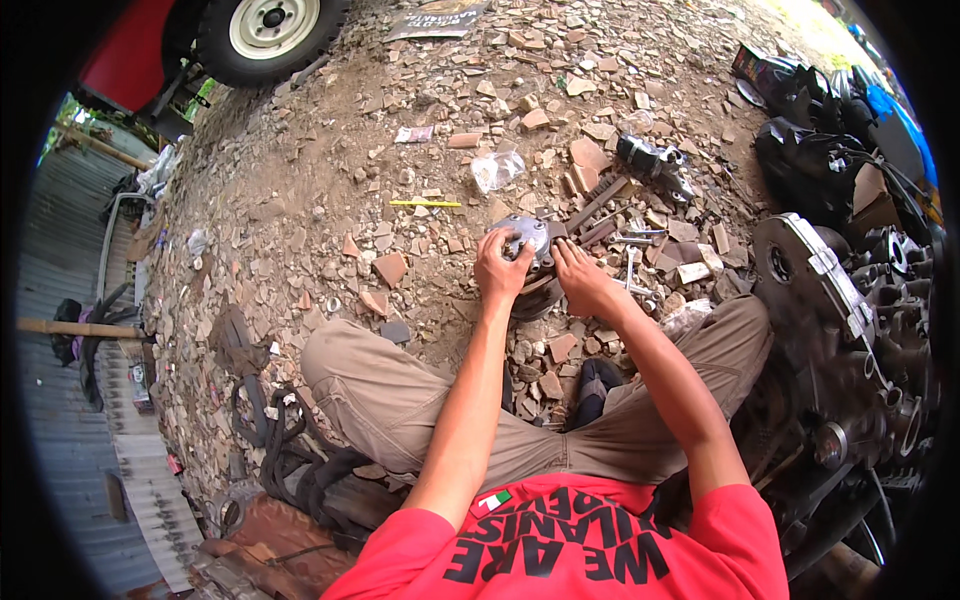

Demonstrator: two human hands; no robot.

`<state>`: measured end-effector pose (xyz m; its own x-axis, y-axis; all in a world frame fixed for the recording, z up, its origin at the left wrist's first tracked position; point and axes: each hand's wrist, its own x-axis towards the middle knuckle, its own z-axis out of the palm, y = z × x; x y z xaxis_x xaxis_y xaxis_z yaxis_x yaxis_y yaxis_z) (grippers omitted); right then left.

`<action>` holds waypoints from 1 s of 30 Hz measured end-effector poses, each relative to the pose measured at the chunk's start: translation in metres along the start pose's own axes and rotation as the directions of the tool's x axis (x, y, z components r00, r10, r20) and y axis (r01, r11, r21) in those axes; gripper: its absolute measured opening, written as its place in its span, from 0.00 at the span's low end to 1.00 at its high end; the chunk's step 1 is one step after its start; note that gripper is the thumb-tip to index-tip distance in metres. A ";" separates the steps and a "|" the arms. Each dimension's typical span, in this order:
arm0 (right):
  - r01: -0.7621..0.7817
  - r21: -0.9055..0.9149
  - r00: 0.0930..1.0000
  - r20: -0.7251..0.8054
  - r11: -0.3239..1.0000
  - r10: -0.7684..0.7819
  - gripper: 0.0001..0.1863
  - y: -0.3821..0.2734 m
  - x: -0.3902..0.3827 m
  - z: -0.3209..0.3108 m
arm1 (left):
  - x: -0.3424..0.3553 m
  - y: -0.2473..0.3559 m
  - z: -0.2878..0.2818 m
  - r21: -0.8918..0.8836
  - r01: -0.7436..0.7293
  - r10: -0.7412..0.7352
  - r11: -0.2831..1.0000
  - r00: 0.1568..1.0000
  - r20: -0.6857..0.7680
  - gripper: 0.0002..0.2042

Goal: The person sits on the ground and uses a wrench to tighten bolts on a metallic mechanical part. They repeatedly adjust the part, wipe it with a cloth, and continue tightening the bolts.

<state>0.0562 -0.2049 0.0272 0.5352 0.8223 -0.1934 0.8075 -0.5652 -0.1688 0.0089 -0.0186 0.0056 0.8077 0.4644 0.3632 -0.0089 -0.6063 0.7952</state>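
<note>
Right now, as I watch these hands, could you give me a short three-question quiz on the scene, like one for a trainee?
1. True or false: the left hand is touching the silver metal part.
2. Fill in: the thin straight stick lying on the stony ground is ____ in colour.
3. Which is nearer that part: the clear plastic or the pale-rimmed wheel?

Key: 1. True. 2. Yellow. 3. The clear plastic.

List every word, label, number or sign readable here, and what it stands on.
Bold black capitals, readable but not copied here: red fabric T-shirt.
Small green-white emblem there: no readable words.
Block lettering, likewise not copied: flat grey rectangular sheet.
Any print on the flat pink wrapper: too small to read.
</note>
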 end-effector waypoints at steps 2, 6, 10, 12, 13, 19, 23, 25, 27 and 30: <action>0.014 0.086 1.000 0.008 0.996 -0.015 0.48 -0.020 -0.027 -0.005 | -0.003 -0.003 -0.003 0.015 0.018 -0.019 1.000 0.999 0.030 0.19; -0.083 0.212 0.997 0.021 0.974 0.081 0.49 -0.016 -0.022 -0.001 | -0.001 0.004 0.003 0.023 0.020 -0.022 1.000 0.998 0.058 0.16; -0.175 0.179 0.984 0.076 0.968 0.164 0.56 0.035 0.021 0.007 | 0.003 0.018 0.019 0.054 0.038 -0.044 0.998 0.993 0.106 0.15; -0.203 0.196 0.975 0.127 0.959 0.181 0.60 0.045 0.028 0.008 | 0.002 0.020 0.020 0.033 0.048 -0.052 0.998 0.989 0.138 0.14; -0.196 0.192 0.977 0.117 0.962 0.176 0.62 0.043 0.027 0.008 | 0.003 0.018 0.020 0.039 0.053 -0.057 0.998 0.989 0.135 0.13; -0.033 0.129 0.998 0.065 0.991 0.025 0.59 -0.009 -0.021 -0.010 | 0.011 -0.002 0.006 0.009 0.052 -0.052 0.999 0.988 0.146 0.11; -0.091 0.277 0.995 -0.007 0.957 0.097 0.58 -0.011 -0.032 -0.003 | 0.012 -0.004 0.007 -0.019 0.030 -0.025 0.999 0.980 0.198 0.11; -0.179 0.261 0.981 -0.023 0.948 0.192 0.59 0.012 -0.023 0.007 | 0.012 0.001 0.013 -0.016 0.005 -0.001 1.000 0.979 0.204 0.12; -0.204 0.231 0.971 -0.075 0.951 0.227 0.60 0.025 -0.011 0.015 | 0.010 0.004 0.017 -0.018 -0.004 0.008 1.000 0.979 0.203 0.12; -0.172 0.241 0.978 -0.075 0.955 0.195 0.60 -0.001 -0.017 0.026 | 0.009 0.004 0.015 -0.005 0.013 -0.012 1.000 0.978 0.210 0.11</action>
<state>0.0395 -0.2199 0.0053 0.6997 0.6987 -0.1491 0.6193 -0.6972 -0.3610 0.0254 -0.0265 0.0047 0.9135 0.3257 0.2439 -0.0014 -0.5968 0.8024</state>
